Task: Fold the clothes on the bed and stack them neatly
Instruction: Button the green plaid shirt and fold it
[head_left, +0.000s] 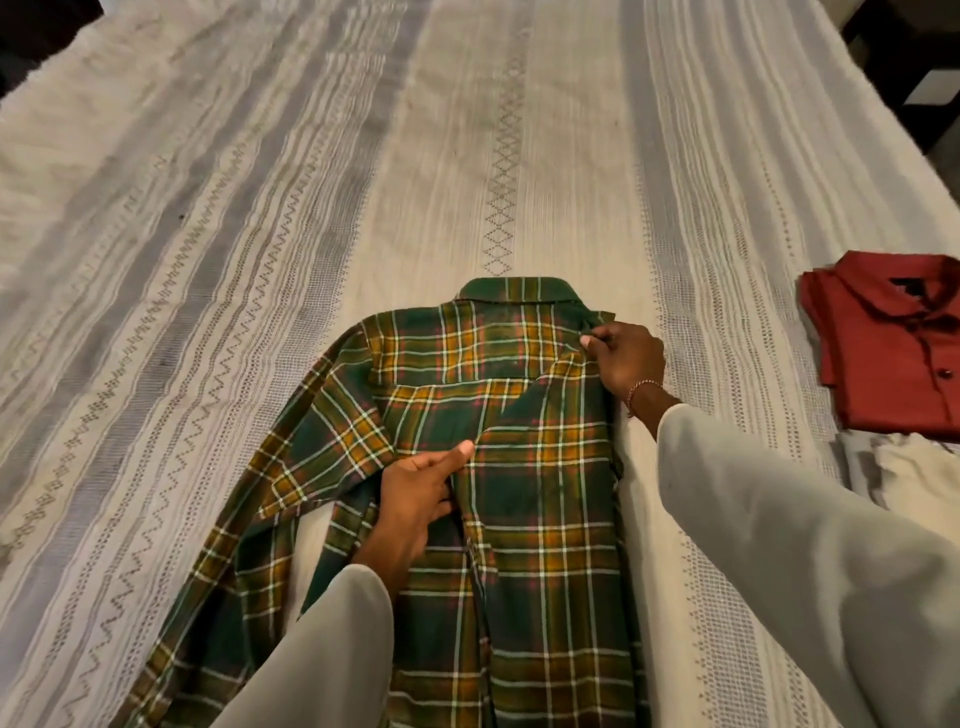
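The plaid shirt (524, 467) lies back-up near the bed's (467, 130) near edge, collar pointing away. The left hand (415, 499) pinches a fold at its middle; the right hand (626, 364) pinches the shoulder seam. Toward the right edge, a folded red shirt (893, 343) tops a white garment (904, 473).

just the one view here, head cam; it's looking forward and down along the bed (519, 130) from its near end; close in, so the near part of the bed fills the bottom of the picture and the far end runs off toward the top
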